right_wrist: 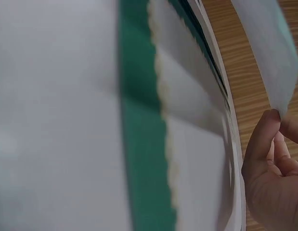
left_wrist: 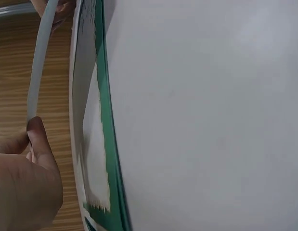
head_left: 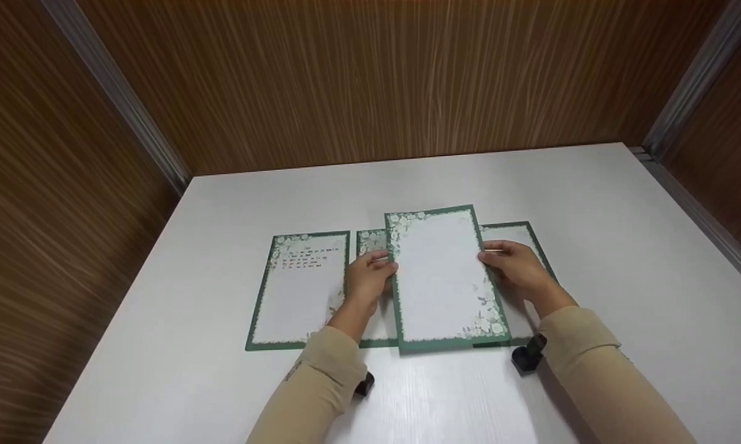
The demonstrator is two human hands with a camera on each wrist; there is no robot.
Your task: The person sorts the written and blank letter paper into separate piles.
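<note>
Both hands hold up a sheet of paper (head_left: 441, 277) with a green floral border and a blank middle. My left hand (head_left: 368, 277) pinches its left edge between thumb and fingers, and my right hand (head_left: 518, 268) pinches its right edge. In the left wrist view the sheet (left_wrist: 39, 67) appears nearly edge-on, raised off the table. The right wrist view shows the thumb and a finger pinching the sheet (right_wrist: 271, 53). Beneath it lie more bordered sheets, one partly hidden in the middle (head_left: 380, 327) and another at the right (head_left: 518, 314).
A bordered sheet with several handwritten lines (head_left: 296, 296) lies flat to the left. The white table (head_left: 179, 296) reaches back to a wood-grain panel (head_left: 358, 80), with similar panels at both sides. Black wrist-worn devices (head_left: 526, 357) hang under the sleeves.
</note>
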